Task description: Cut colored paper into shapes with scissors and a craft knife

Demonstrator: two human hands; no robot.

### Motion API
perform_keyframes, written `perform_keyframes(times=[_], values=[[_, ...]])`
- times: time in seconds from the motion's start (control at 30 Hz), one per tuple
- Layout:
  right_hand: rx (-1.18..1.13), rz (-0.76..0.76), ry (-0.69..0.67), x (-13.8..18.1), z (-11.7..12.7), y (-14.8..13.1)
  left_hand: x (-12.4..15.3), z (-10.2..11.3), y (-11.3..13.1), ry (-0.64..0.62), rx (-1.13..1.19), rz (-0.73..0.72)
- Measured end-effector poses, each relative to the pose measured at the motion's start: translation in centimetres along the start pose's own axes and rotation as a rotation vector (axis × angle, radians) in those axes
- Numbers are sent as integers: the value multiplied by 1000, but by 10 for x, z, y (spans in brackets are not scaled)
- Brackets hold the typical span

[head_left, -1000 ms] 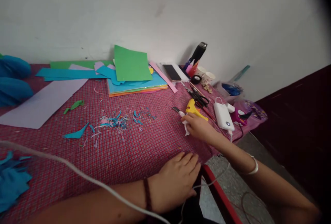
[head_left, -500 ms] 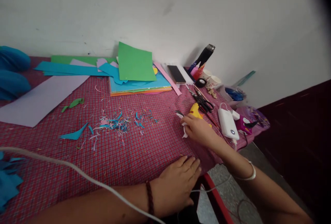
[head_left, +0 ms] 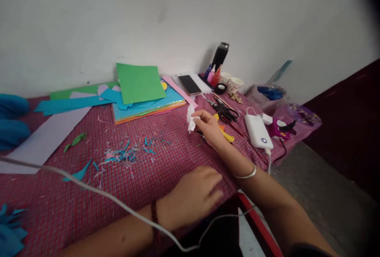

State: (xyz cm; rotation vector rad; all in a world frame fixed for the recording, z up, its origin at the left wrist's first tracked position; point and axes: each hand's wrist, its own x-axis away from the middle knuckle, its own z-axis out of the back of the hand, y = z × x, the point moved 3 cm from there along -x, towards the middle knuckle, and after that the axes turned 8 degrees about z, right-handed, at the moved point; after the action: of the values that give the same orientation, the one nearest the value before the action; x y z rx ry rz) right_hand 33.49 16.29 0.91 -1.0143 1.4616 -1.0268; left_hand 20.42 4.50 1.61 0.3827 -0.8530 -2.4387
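Pinched in the fingers of my right hand (head_left: 208,128) is a crumpled white tissue (head_left: 191,119), held up over the checked tablecloth (head_left: 175,158). Beneath that hand lies a yellow glue gun (head_left: 228,136), partly hidden by it. Black-handled scissors (head_left: 225,113) rest just beyond. My left hand (head_left: 192,193) is near the front edge of the table, palm down, blurred, its fingers loosely bent and apart with nothing in them. Small blue and pink paper scraps (head_left: 126,153) are scattered ahead of it.
Coloured sheets (head_left: 141,84), blue strips (head_left: 71,103) and a phone (head_left: 189,84) lie along the wall. A flask (head_left: 220,56), paper cups (head_left: 235,85) and glue bottles stand behind. A white power bank (head_left: 258,131) sits on the right. A pale cable (head_left: 118,197) crosses above my left arm.
My right hand has lifted the white tissue away from beside the glue gun. My left hand, flat on the cloth before, now has bent fingers. The view has shifted somewhat.
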Motion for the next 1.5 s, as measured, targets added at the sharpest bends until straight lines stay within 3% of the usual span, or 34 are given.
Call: perform_keyframes(times=[0.07,0.17,0.33,0.57,0.8,0.93,1.0,1.1,1.27,1.4,1.5], values=[[-58,14,8,0,3,4,-21,14,-17,89,-47,172],[-89,26,7,-1,9,0,-51,23,-40,119,-207,305],[-58,8,-2,-3,20,-8,-78,19,-55,60,-227,371],[28,76,-33,1,18,-6,-88,17,-71,22,-156,481],[70,132,-37,4,16,-5,-82,8,-63,-3,-493,353],[75,133,-22,3,18,-3,-78,9,-64,37,-448,307],[82,134,-19,3,18,-2,-74,20,-71,89,-347,328],[77,117,-33,3,18,0,-56,53,-85,224,-250,388],[48,105,-45,4,16,-3,6,121,-115,391,-209,599],[34,96,-54,6,16,-4,53,151,-128,368,-176,783],[51,94,-49,7,16,-2,69,158,-129,324,-155,789]])
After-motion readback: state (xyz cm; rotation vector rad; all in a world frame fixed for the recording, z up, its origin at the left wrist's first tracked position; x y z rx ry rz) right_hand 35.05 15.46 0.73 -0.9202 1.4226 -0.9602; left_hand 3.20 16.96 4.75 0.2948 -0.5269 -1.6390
